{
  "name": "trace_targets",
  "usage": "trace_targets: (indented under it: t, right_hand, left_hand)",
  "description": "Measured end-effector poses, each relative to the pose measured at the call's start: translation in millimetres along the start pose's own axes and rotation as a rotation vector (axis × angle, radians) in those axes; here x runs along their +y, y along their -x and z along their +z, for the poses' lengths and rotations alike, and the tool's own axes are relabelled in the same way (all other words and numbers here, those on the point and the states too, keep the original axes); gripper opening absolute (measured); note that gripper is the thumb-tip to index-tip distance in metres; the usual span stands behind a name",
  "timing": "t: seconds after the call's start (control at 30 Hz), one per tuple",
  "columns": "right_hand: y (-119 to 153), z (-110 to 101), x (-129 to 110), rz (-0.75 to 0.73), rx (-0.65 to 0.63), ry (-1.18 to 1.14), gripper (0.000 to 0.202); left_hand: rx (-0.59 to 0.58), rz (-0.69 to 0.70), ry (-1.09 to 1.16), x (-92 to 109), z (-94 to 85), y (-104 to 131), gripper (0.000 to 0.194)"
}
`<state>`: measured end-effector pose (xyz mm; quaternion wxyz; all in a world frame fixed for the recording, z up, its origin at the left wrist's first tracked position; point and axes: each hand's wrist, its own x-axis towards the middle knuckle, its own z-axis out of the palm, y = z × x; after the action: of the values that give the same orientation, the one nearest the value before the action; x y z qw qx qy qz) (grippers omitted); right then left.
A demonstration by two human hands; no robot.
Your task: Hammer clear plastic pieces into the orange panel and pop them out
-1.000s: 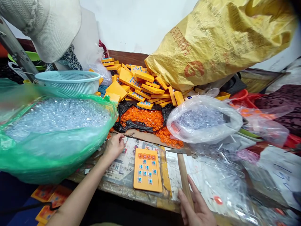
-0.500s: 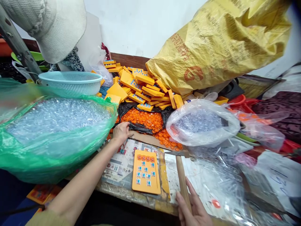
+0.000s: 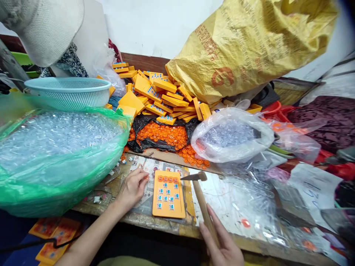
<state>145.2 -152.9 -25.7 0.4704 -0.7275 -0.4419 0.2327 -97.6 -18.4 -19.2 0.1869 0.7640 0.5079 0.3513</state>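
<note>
My right hand [image 3: 222,240] is wrapped round the wooden handle of a hammer [image 3: 203,201]. The hammer's metal head tapers to a thin point and hangs by the right edge of an orange plate [image 3: 168,212]. That flat plate bears a row of round orange pieces [image 3: 168,179] along its top and several small clear pieces with blue centres [image 3: 165,198] below. Left of the plate, my left hand [image 3: 131,188] is closed in a pinch, a small orange piece [image 3: 146,177] just showing at its fingertips.
Behind the plate, a black bag [image 3: 149,144] holds orange pieces. A green bag [image 3: 91,166] and a white bag [image 3: 233,153] of clear pieces flank it. Orange plates [image 3: 163,98] are piled at the back under a yellow sack [image 3: 249,51]. A blue basket [image 3: 69,88] stands at left.
My left hand has come back from the black bag's front edge toward the plate, with a small orange piece. The hammer has shifted left, its head now at the plate's edge.
</note>
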Motion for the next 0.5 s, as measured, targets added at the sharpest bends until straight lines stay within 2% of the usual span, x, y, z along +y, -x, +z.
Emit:
trace_targets:
  t: [0.1,0.23,0.33,0.5]
  right_hand:
    - [9,-2,6,-0.050,-0.052,0.030,0.045]
    - [13,-6,5,-0.188,-0.029,0.098,0.040]
    - [9,-11,3,-0.280,-0.013,0.216,0.038]
    - [-4,-23,3,-0.432,-0.122,0.297,0.040]
  left_hand:
    - [0.054,0.111,0.098,33,11.9,-3,0.020]
    - [0.009,0.237,0.022,66,35.8,-12,0.029]
    - [-0.005,0.222,-0.062,70,48.4,-16,0.033]
    - [0.030,0.206,-0.060,65,54.8,-12,0.036]
